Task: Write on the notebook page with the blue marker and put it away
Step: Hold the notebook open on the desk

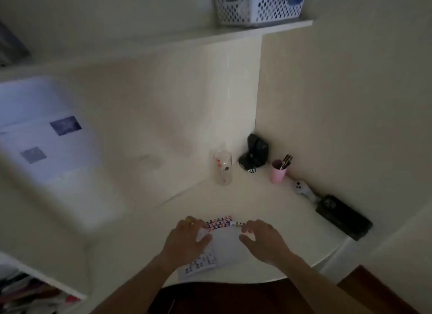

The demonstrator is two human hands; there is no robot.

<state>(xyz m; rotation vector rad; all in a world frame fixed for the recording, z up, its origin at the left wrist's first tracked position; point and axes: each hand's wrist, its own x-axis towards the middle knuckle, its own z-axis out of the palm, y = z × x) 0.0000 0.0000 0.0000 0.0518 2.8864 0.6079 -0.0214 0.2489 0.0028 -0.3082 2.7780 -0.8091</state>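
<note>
A small notebook (225,244) with a patterned cover lies on the white desk (292,234) near its front edge. My left hand (187,237) rests on its left side, thumb on the pale page and fingers curled around the lifted cover. My right hand (263,241) hovers over the notebook's right side with fingers spread, its fingertips touching a short patterned strip (237,223) at the top edge. The dim light hides whether that strip is a marker. A pink cup (278,173) with several pens stands at the back right.
A clear bottle (223,167) and a black device (254,152) stand in the desk's back corner. A white controller (301,187) and a black case (343,216) lie along the right wall. A white basket (257,7) sits on the shelf above.
</note>
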